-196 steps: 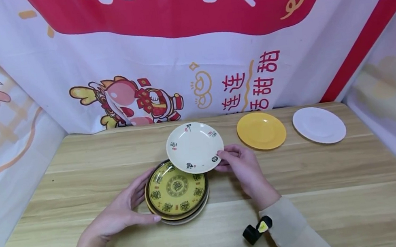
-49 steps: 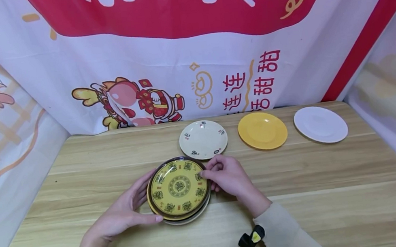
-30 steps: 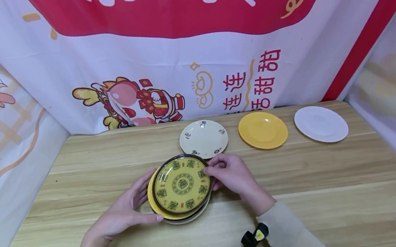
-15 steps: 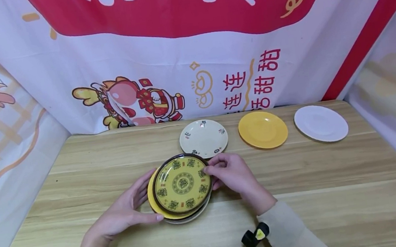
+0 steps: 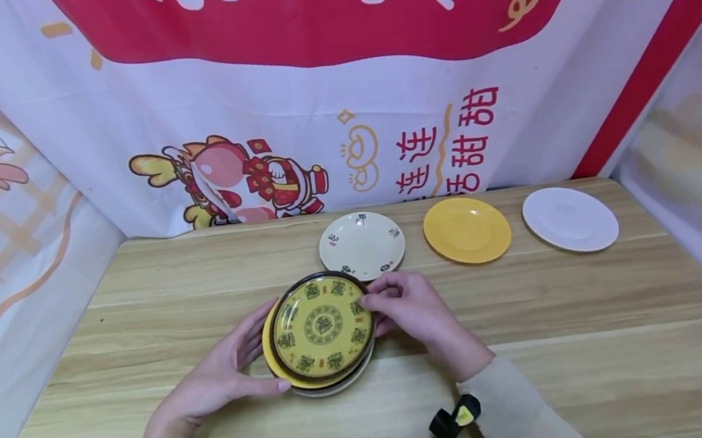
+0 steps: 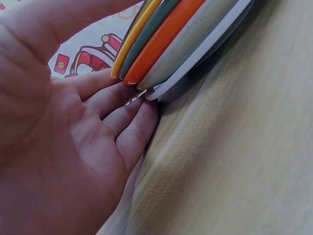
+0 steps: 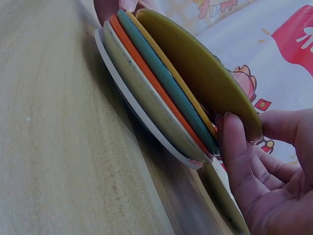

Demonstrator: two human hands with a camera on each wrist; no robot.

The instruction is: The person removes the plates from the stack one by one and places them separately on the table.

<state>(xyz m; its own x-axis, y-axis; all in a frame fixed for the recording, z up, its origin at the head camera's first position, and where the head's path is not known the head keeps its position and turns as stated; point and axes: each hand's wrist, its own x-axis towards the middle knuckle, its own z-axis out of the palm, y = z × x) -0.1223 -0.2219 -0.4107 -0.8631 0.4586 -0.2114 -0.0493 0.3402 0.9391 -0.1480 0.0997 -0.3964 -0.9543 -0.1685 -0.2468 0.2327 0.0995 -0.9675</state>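
My right hand point(image 5: 416, 309) pinches the right rim of a yellow plate with a dark brown edge and black printed patterns point(image 5: 327, 355). In the right wrist view this patterned plate point(image 7: 200, 66) is tilted up, its right side raised off the stack below. Under it lie stacked plates: a yellow one point(image 5: 271, 358) on top, then a green point(image 7: 168, 85), an orange point(image 7: 142, 66), a cream and a white one. My left hand point(image 5: 216, 382) holds the stack's left side, thumb at the near rim, fingers at the far rim; the left wrist view shows fingertips against the rims.
Along the wooden table's point(image 5: 571, 382) back edge lie a cream plate with small printed characters point(image 5: 362, 245), a plain yellow plate point(image 5: 466, 231) and a white plate point(image 5: 571, 220). A printed cloth point(image 5: 285, 96) hangs directly behind them.
The cream plate, earlier in my right hand, now lies in the back row. My right hand returned to the stack, took the patterned plate's rim and shifted it slightly right and up. Left hand stayed.
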